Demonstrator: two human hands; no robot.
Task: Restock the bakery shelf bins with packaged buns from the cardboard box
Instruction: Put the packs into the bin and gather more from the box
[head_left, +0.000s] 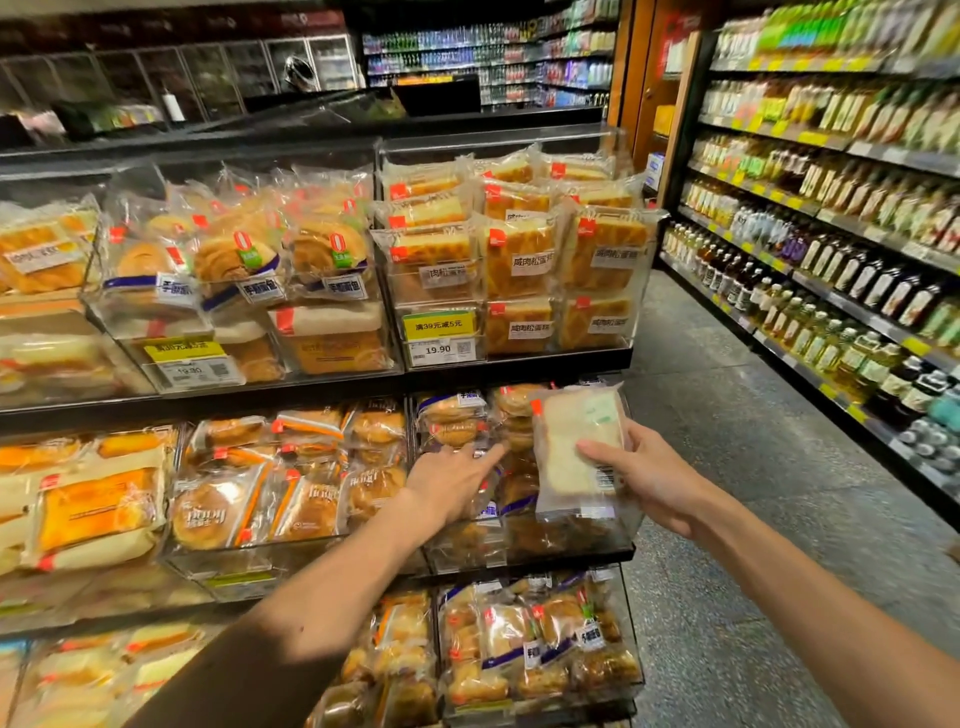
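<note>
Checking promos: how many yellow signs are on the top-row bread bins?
2: one yellow sign on the middle bin, another on the right bin; more may be hidden.

A yellow tag (439, 326) on the clear bin (441, 299) reads 满39元减5元 — the white price label (439, 351) beneath says 19.90. Cake packs (519, 260) beside them carry 咸肉松蛋糕; bread packs (332, 260) further left, 手撕面包 (partly blurred). The held pack (576, 452) shows a barcode, its print illegible.

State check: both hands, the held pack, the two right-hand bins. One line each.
left hand, open, fingers straight, reaching into middle-shelf bin
right hand, gripping pale bread pack
pale bread pack, sealed, upright, off the shelf
middle-shelf bin, loosely filled with bun packs
top-shelf bin, packed full, packs upright
</note>
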